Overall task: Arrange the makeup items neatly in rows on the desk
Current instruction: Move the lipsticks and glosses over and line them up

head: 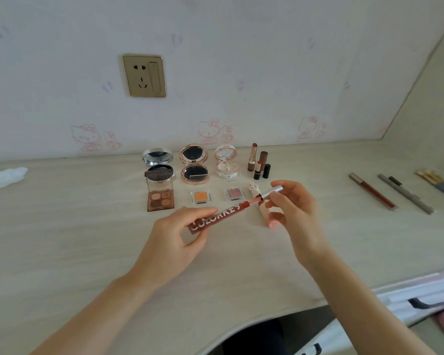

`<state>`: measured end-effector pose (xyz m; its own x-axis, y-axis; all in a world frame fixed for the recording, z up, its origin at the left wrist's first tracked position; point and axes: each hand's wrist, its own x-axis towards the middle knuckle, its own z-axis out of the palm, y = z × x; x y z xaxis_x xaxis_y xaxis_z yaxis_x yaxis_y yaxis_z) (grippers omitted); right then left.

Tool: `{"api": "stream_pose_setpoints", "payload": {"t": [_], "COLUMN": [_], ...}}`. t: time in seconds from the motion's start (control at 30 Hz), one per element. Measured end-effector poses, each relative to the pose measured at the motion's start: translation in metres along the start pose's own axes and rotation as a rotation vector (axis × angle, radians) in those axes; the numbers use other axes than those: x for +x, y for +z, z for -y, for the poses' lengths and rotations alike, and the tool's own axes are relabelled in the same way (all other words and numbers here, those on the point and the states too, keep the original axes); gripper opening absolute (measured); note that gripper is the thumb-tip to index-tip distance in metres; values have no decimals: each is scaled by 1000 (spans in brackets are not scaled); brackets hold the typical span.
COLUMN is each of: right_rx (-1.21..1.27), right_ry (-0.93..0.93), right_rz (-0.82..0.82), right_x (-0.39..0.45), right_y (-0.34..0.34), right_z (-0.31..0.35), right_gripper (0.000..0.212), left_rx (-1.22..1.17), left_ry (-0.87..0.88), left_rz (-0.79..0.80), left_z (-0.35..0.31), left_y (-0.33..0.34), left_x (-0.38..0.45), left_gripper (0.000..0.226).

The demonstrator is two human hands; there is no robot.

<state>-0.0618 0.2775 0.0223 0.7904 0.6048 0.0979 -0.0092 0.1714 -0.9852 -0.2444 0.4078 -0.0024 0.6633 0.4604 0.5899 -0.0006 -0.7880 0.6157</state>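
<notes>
- L hand (pixel 172 242) pinches lip gloss tube (pixel 215 218), lifted off desk (pixel 62 239), just in front of orange shadow pan (pixel 199 196).
- R hand (pixel 296 213) grips silver wand cap (pixel 273 192), right of pan; wand partly out of tube.

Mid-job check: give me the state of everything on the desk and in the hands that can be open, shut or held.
lip gloss tube: uncapped, held by left hand
silver cap: off, wand out, held by right hand
silver compact: open
rose-gold compact: open
floral compact: open
eyeshadow palette: open
two lipsticks: uncapped, upright
</notes>
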Motion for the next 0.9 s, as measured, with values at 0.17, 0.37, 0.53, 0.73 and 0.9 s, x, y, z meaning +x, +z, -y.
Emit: {"api": "stream_pose_setpoints", "payload": {"t": [0.17, 0.37, 0.53, 0.73, 0.9], "right_rx": [8, -96, -203, -378, -440], "right_ry": [156, 262, 279, 262, 267], "right_rz": [109, 126, 101, 111, 182], "right_x": [27, 61, 85, 102, 108], "right_y": [-30, -56, -68, -74, -66], "right_z": [18, 22, 18, 16, 12], "right_gripper": [20, 22, 21, 20, 19], "left_rx": [45, 165, 193, 161, 215], "left_ry": [113, 246, 210, 203, 258], "left_rz": [176, 240, 276, 327, 230], "left_z": [-16, -38, -45, -45, -38], "left_y": [27, 74, 114, 133, 133], "left_x": [7, 24, 41, 45, 42], "left_gripper": [40, 41, 46, 52, 47]}}
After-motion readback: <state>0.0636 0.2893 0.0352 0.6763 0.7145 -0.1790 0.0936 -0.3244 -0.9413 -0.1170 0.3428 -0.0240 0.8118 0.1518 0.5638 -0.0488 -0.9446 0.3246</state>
